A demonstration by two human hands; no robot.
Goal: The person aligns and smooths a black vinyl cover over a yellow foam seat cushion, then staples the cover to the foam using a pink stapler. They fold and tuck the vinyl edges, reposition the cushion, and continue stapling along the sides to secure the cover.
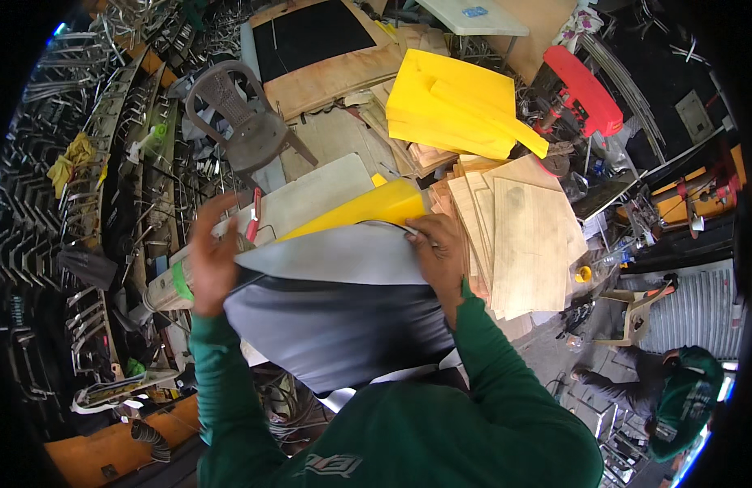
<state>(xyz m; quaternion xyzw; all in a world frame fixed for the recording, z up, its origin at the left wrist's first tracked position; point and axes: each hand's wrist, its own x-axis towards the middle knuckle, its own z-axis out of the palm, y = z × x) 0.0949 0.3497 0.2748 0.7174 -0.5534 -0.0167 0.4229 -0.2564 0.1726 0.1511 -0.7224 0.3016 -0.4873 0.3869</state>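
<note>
A dark grey, smooth sheet of cover material [335, 321] lies in front of me, its lighter grey far part [335, 254] stretching between my hands. Along its far right edge, my right hand [439, 250] is closed with thumb and fingers pinching the sheet's edge. My left hand [213, 256] is raised by the sheet's left corner, fingers apart and slightly blurred; nothing shows in it. Just beyond it stands a red-handled tool [254, 213], apart from the fingers as far as I can see. A yellow foam piece [364, 207] lies behind the sheet on a pale board.
Wooden boards [526, 244] are stacked at right, with yellow foam slabs [449, 102] beyond. A plastic chair [242, 118] stands at the far left, near racks of metal frames [91, 163]. A red machine [583, 93] is far right. Another person [685, 398] works at lower right.
</note>
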